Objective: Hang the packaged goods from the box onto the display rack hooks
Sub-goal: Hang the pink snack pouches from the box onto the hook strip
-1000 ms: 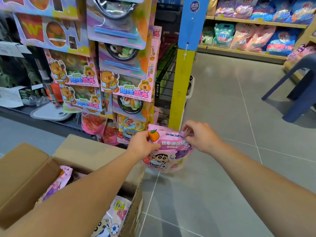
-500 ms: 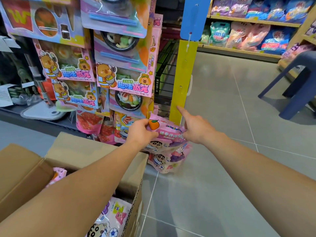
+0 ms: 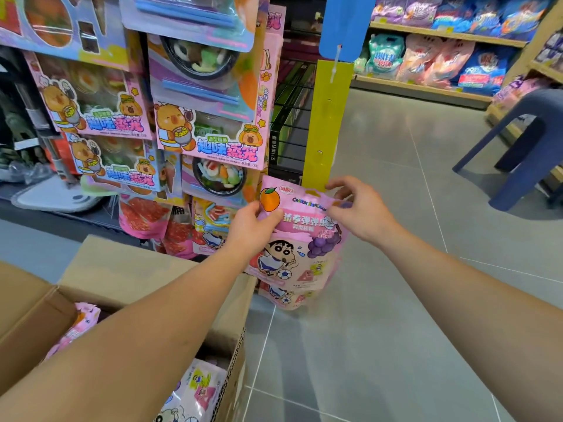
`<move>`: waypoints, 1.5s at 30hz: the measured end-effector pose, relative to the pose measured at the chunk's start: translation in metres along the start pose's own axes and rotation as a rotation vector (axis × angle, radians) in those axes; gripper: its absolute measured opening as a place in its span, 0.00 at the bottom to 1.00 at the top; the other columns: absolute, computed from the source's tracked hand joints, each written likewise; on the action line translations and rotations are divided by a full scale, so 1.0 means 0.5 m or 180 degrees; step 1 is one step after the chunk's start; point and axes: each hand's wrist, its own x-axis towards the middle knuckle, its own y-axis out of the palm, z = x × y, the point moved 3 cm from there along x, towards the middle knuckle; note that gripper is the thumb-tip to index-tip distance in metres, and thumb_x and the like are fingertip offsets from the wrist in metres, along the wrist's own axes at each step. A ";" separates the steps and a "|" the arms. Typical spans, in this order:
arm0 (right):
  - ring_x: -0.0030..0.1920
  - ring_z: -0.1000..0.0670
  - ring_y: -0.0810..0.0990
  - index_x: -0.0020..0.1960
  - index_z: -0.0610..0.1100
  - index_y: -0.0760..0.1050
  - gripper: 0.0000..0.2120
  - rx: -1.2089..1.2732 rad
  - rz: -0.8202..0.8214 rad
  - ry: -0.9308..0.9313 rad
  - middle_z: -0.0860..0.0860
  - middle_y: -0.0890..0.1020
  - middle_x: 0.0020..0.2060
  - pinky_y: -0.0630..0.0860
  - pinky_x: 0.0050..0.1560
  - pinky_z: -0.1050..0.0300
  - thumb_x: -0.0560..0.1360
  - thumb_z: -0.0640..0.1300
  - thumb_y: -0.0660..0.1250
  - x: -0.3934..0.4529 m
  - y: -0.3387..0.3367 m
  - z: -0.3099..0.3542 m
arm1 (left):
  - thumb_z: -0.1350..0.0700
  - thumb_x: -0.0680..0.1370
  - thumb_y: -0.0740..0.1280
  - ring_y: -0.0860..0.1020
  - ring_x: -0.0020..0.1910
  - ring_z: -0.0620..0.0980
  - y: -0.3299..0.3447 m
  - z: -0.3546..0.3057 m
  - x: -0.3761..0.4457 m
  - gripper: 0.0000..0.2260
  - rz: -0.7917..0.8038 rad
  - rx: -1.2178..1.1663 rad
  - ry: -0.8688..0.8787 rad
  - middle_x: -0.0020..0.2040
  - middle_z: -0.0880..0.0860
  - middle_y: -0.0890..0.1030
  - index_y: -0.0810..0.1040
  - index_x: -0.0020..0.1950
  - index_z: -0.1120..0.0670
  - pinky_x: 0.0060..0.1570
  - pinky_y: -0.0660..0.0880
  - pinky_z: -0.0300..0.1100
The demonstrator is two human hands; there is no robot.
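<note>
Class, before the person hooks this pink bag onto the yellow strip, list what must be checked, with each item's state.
1. Left hand grips the pink bag: ok.
2. Right hand pinches the bag's top edge: ok.
3. Bag top reaches the yellow strip: ok.
4. Bag's hang hole on a hook: cannot tell, hidden by fingers.
5. Free hooks higher on the strip: ok.
6. More bags wait in the cardboard box: ok.
</note>
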 end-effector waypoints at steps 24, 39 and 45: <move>0.42 0.50 0.77 0.39 0.48 0.77 0.08 -0.0068 -0.0272 0.0383 0.52 0.80 0.36 0.66 0.41 0.59 0.77 0.44 0.67 -0.026 0.014 0.000 | 0.57 0.68 0.77 0.79 0.43 0.44 -0.008 -0.086 0.012 0.18 -0.0146 0.0336 0.0869 0.46 0.47 0.81 0.78 0.55 0.48 0.44 0.77 0.38; 0.37 0.58 0.75 0.44 0.50 0.78 0.06 0.0367 -0.0439 0.0307 0.57 0.77 0.34 0.71 0.37 0.64 0.76 0.40 0.68 -0.024 0.034 -0.028 | 0.60 0.78 0.67 0.77 0.50 0.51 0.038 -0.091 0.011 0.20 0.0162 0.1527 0.1625 0.48 0.52 0.80 0.75 0.70 0.48 0.54 0.76 0.46; 0.37 0.59 0.75 0.46 0.50 0.79 0.05 0.0345 -0.0412 0.0343 0.57 0.77 0.34 0.70 0.37 0.66 0.76 0.41 0.69 -0.022 0.036 -0.041 | 0.60 0.79 0.65 0.77 0.53 0.52 0.054 -0.076 0.025 0.24 0.0438 0.1584 0.1494 0.47 0.49 0.79 0.70 0.73 0.45 0.57 0.75 0.46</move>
